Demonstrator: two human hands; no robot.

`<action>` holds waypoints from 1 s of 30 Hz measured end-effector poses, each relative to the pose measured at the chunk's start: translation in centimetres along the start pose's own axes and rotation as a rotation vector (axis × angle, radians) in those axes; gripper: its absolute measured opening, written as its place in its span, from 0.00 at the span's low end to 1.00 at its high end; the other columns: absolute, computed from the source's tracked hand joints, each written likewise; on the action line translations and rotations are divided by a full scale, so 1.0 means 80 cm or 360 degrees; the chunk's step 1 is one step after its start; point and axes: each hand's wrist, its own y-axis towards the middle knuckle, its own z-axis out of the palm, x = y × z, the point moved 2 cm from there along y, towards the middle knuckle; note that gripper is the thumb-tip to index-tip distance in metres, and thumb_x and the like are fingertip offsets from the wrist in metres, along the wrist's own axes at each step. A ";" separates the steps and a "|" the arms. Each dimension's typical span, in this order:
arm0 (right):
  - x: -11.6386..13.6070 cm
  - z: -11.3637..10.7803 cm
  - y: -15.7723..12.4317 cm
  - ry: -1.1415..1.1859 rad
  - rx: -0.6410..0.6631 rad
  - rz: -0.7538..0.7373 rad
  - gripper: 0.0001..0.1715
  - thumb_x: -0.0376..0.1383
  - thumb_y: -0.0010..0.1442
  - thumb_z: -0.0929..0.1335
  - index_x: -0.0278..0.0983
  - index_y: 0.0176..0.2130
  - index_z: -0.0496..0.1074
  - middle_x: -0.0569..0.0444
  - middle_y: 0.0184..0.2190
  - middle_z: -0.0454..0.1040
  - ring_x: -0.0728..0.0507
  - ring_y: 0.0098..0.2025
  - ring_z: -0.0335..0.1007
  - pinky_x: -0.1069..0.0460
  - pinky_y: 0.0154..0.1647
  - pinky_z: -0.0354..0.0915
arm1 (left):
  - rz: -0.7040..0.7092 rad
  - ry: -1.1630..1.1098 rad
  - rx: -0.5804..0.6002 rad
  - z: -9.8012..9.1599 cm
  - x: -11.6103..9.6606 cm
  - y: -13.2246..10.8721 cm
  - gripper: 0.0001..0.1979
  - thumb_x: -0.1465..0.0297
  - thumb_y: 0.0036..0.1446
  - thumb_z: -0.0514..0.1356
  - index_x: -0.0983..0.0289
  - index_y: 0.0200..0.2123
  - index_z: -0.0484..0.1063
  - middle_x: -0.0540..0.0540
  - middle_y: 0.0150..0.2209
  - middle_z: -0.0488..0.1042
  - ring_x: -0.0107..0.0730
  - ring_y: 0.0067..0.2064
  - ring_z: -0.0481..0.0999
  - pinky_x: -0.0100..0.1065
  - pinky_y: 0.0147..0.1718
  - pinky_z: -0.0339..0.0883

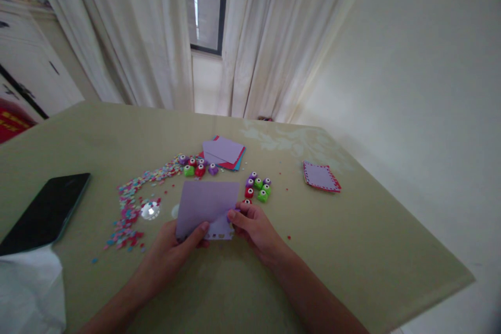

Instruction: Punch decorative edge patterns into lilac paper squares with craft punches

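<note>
A sheet of purple paper (207, 201) is held up off the table, with a row of small cut-out shapes along its lower edge. My left hand (182, 237) is closed on its lower left part, thumb on top. At the lower right edge, my right hand (254, 227) pinches a small purple craft punch (232, 215), mostly hidden by the fingers and paper. Just beyond that hand sit several red, green and purple craft punches (258, 186) with eye-like round tops. Another group of craft punches (198, 165) lies behind the sheet.
Loose colourful confetti (131, 209) curves across the left side around a clear round disc (151, 210). A dark tablet (45, 211) and white tissue (33, 289) lie farther left. Stacked coloured paper (225, 151) is at the back; a pile of edge-punched squares (321, 176) sits right.
</note>
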 end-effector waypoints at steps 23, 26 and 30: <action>0.002 0.002 -0.002 -0.0136 -0.0021 -0.0019 0.32 0.57 0.44 0.82 0.35 0.36 0.77 0.60 0.25 0.69 0.52 0.23 0.51 0.53 0.25 0.42 | -0.0018 -0.0040 -0.0058 -0.002 -0.002 -0.002 0.21 0.50 0.54 0.64 0.62 0.25 0.78 0.53 0.24 0.80 0.40 0.28 0.79 0.31 0.26 0.71; 0.000 0.001 -0.002 -0.0137 -0.0008 -0.0042 0.29 0.55 0.48 0.81 0.35 0.36 0.77 0.60 0.26 0.69 0.52 0.23 0.51 0.53 0.25 0.43 | -0.0055 -0.0080 -0.0072 0.000 -0.004 -0.002 0.20 0.50 0.53 0.65 0.62 0.26 0.78 0.52 0.24 0.80 0.40 0.27 0.79 0.31 0.25 0.71; 0.001 0.003 -0.003 -0.0133 -0.0020 -0.0065 0.29 0.54 0.48 0.81 0.35 0.37 0.78 0.59 0.27 0.72 0.52 0.24 0.53 0.53 0.25 0.45 | -0.0032 -0.0098 -0.0059 0.000 -0.003 -0.001 0.19 0.51 0.54 0.65 0.61 0.26 0.77 0.52 0.24 0.81 0.40 0.27 0.80 0.31 0.25 0.72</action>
